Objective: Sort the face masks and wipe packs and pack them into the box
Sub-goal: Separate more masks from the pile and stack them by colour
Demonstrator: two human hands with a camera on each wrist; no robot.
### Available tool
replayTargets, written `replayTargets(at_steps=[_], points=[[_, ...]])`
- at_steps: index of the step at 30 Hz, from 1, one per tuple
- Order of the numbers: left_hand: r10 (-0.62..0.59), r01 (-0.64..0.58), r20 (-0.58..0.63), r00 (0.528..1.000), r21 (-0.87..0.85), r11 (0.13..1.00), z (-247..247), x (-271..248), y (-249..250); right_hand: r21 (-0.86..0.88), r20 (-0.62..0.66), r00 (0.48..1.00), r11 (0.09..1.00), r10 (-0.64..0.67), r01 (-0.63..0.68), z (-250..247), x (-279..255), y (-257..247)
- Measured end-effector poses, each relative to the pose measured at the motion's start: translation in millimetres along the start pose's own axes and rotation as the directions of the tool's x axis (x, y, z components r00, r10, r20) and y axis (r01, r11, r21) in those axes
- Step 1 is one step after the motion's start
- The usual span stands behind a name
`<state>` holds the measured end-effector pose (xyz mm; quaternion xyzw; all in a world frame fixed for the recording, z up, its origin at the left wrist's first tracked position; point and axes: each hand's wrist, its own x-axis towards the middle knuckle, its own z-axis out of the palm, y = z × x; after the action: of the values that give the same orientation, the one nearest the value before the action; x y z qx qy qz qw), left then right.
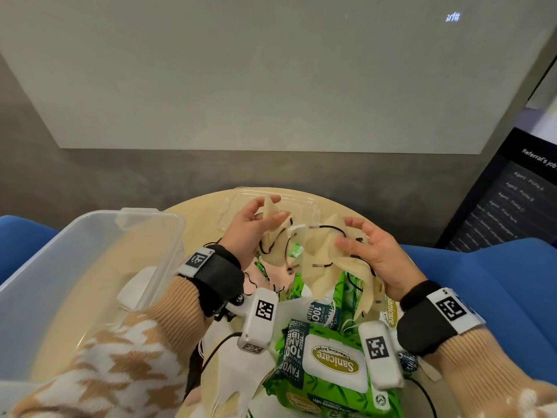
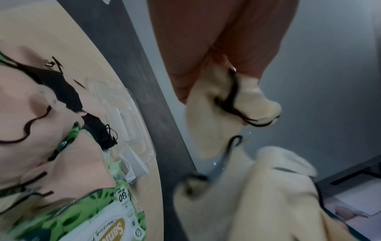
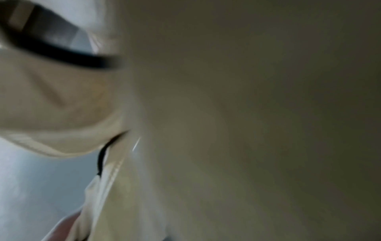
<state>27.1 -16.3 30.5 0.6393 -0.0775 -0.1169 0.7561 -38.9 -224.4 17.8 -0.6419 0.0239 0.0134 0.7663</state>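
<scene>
Two hands, frame centre: left hand [image 1: 256, 226] and right hand [image 1: 372, 251] each pinch masks [image 1: 319, 254]; box [image 1: 90, 260] lower left, nearer left hand.

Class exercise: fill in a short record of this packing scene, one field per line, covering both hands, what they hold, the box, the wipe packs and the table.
left hand: left hand raised, holds a cream mask
right hand: right hand grips a bunch of cream masks with black ear loops
box: clear plastic box at the left, something white inside
wipe packs: green wipe packs lie on the table near the person
table: round light wood table
also: clear lid behind the hands
</scene>
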Motion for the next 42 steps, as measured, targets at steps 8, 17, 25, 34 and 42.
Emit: replayTargets(at_steps=[8,17,25,34,42], points=[[-0.049,0.040,0.088,0.995,0.101,0.994,-3,-6,18,-0.028,-0.103,0.993,0.998,0.049,-0.052,-4,0,-2],[-0.085,0.038,0.210,0.974,0.217,0.976,6,-14,26,-0.261,-0.257,0.966,0.960,0.030,-0.100,3,4,-2],[-0.060,-0.034,0.328,0.943,0.275,0.961,5,-19,31,-0.303,-0.214,0.976,0.948,0.028,-0.094,12,-1,-9],[0.131,-0.256,0.311,0.941,0.404,0.878,13,-19,35,-0.395,-0.277,0.955,0.919,-0.102,-0.017,16,-1,-10],[0.250,-0.245,0.086,0.964,0.645,0.724,17,-12,25,-0.526,-0.137,0.979,0.849,-0.151,0.057,14,-9,-15]])
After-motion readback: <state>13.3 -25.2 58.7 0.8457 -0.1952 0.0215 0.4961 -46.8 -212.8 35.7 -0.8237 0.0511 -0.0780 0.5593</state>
